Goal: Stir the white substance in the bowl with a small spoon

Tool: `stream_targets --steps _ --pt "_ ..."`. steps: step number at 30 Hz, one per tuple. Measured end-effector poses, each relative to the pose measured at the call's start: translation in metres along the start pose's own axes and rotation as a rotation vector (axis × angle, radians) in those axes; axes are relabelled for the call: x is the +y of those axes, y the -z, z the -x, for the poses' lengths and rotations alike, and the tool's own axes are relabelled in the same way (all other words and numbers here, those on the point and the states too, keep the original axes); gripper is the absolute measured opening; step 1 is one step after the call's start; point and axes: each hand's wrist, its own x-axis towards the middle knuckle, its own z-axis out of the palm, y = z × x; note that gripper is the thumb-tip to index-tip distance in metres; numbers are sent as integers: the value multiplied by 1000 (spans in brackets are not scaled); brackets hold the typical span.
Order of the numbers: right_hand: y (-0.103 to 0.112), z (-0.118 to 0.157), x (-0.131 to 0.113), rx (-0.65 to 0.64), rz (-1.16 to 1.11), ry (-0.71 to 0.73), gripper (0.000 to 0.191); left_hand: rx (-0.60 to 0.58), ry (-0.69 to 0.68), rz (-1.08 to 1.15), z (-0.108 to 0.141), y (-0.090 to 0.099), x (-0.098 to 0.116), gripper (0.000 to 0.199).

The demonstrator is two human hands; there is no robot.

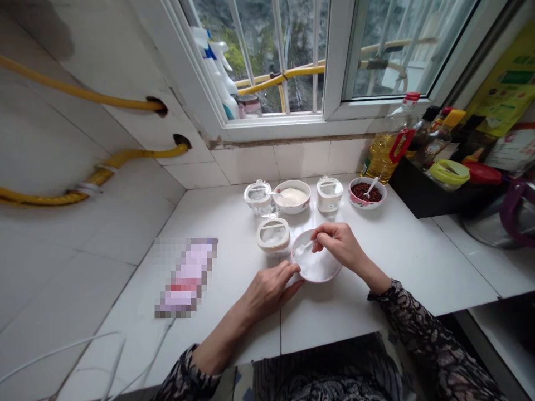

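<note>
My right hand (pixel 338 242) pinching a white spoon (pixel 307 245) over the near bowl (pixel 318 267), left fingers (pixel 288 268) together against its left rim.

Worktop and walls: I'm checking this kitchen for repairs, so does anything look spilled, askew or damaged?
The wall tiles look damaged: the upper hole and lower hole around the yellow pipes are ragged and gaping. Brown, rough staining also runs under the window frame. I see no spill on the white worktop.
</note>
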Motion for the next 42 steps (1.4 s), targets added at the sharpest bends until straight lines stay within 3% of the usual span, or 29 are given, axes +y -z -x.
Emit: stream_targets --steps 7,17,22,27,30,33,36,39,42 --pt "7 -4 -1 57 -119 -41 15 0 7 -13 0 0 0 13" --pt "14 -8 0 99 -190 31 14 12 -6 -27 -1 0 1 13" --pt "-3 -4 -1 108 -117 221 18 6 1 -13 -2 0 1 13" --pt "-20 -2 1 13 368 581 27 19 -7 -25 -1 -2 0 13" --pt "-20 -2 1 -25 545 668 31 36 -17 -48 -1 -2 0 13" --pt "-12 -2 -2 56 482 640 25 37 -27 -70 -2 -1 1 13" --pt "4 -3 -7 131 342 518 14 31 -30 -61 -2 0 1 12" --pt "24 -6 -10 88 214 371 13 30 -27 -42 -2 1 1 12" --pt "39 -10 -13 43 236 326 15 11 -27 -48 -3 2 1 12"
